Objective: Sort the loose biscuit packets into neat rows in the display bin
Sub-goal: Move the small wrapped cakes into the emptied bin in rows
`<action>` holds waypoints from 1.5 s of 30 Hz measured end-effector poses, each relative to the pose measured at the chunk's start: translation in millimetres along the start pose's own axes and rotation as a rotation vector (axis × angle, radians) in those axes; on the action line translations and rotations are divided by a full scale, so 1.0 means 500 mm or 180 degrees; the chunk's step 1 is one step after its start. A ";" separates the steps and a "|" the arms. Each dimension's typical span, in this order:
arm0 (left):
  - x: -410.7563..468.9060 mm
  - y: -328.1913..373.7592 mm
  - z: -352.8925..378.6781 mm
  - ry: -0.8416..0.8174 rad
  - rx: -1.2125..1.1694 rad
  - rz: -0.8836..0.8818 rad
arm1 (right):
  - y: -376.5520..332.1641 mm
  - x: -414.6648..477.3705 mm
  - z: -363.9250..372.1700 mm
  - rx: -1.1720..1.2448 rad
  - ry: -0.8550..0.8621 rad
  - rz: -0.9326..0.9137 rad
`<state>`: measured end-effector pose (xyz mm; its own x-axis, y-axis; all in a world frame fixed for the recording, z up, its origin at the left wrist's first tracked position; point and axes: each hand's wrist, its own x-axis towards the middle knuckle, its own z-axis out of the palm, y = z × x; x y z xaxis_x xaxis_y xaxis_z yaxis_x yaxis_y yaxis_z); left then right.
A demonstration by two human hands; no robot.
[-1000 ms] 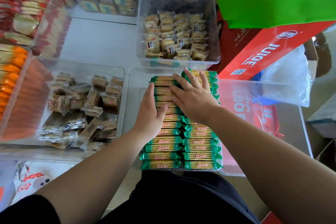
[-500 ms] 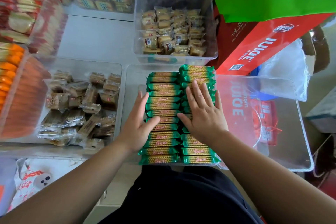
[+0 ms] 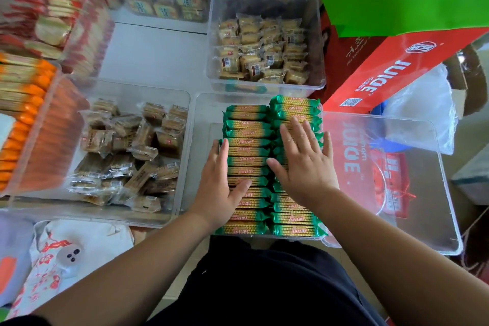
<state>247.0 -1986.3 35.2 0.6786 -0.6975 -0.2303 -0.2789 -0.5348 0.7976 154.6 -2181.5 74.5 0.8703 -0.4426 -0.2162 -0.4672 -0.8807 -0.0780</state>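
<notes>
I read the two rows of green-and-gold foil biscuit packets (image 3: 247, 124) as packed tight toward the right wall of the clear plastic display bin (image 3: 205, 114) so they stay square. My left hand (image 3: 221, 188) lies flat along the left row's outer flank, fingers straight, thumb across the tops, probably to stop it splaying. My right hand (image 3: 304, 167) lies palm down on the right row, fingers spread, gripping nothing, pressing it level.

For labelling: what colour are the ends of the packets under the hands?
Green ends on the biscuit packets, head view.
</notes>
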 end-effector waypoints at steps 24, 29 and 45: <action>-0.024 -0.220 -0.301 -0.0716 0.2490 -0.1601 | -0.454 0.221 0.018 -0.0911 -0.1300 -0.1924; -0.014 -0.232 -0.306 -0.0463 0.2269 -0.1469 | -0.453 0.225 0.034 -0.1200 -0.1074 -0.1866; -0.051 -0.249 -0.382 0.0524 0.1707 -0.1363 | -0.453 0.260 0.023 -0.1069 -0.0577 -0.1833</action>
<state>394.1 -1810.6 48.0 0.8858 -0.3145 -0.3414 -0.2320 -0.9370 0.2611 371.8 -2037.8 52.8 0.9119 0.1207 -0.3923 0.1605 -0.9845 0.0701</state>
